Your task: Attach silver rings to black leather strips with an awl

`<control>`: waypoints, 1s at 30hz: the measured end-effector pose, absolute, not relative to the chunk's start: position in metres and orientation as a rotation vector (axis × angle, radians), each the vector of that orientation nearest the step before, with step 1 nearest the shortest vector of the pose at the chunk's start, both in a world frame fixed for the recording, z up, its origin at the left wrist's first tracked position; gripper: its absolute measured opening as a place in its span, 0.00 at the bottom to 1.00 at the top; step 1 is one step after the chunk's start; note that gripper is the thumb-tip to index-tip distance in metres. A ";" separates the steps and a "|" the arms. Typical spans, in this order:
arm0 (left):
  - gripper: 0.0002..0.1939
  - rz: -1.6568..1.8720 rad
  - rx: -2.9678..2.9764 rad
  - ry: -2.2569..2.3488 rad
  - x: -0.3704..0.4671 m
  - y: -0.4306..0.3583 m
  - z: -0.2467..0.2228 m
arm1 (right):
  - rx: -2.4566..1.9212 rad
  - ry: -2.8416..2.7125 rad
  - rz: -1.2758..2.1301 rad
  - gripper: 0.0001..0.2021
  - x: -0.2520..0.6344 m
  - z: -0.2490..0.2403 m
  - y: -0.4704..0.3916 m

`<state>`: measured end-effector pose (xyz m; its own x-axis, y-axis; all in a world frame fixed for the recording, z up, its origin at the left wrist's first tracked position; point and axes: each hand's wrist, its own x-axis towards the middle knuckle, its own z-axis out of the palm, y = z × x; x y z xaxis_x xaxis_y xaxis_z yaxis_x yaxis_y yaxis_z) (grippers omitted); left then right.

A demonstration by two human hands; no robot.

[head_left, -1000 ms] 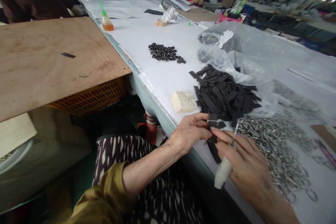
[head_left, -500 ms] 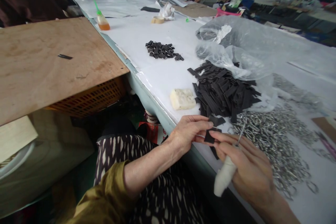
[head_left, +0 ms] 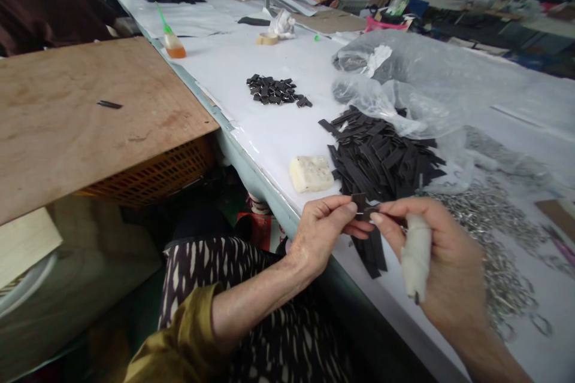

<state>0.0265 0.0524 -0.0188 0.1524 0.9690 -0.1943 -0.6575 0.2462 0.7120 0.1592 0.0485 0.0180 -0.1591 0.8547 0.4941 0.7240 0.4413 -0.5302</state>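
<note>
"What's the left hand got?"

"A small black strip, pinched between thumb and fingers, right over the near edge of the table. There's a thin glint of metal on it."

"And the right hand?"

"Its palm is curled round a tool with a white wrapped handle. Thumb and forefinger come together at the strip's other end; I can't tell whether they're pinching it."

"What's lying underneath?"

"A few loose strips, hanging close to the edge. Just beyond the hands is the big heap of black strips, with the metal rings to the right."

"That pale block?"

"It's beside the heap, on the left. Farther up the table sits a little pile of black pieces with metal showing."
</note>
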 end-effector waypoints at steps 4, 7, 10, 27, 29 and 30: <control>0.13 1.285 0.626 0.663 0.028 0.050 -0.017 | -1.343 -1.920 0.321 0.06 0.159 0.016 0.051; 0.12 1.288 0.639 0.685 0.030 0.050 -0.015 | -1.347 -1.881 0.408 0.06 0.159 0.015 0.051; 0.07 1.286 0.645 0.735 0.032 0.051 -0.014 | -1.338 -1.842 0.442 0.06 0.160 0.014 0.052; 0.06 1.275 0.684 0.889 0.034 0.051 -0.015 | -1.339 -1.740 0.589 0.07 0.161 0.009 0.056; 0.06 1.280 0.688 0.902 0.036 0.050 -0.015 | -1.346 -1.734 0.601 0.07 0.161 0.010 0.056; 0.06 1.281 0.689 0.909 0.037 0.050 -0.015 | -1.352 -1.732 0.607 0.07 0.161 0.010 0.057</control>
<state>0.0366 0.0500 -0.0146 0.0404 0.9826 -0.1814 -0.4959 0.1773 0.8501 0.1606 0.0566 0.0102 -0.0698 0.9462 0.3161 0.5416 0.3020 -0.7845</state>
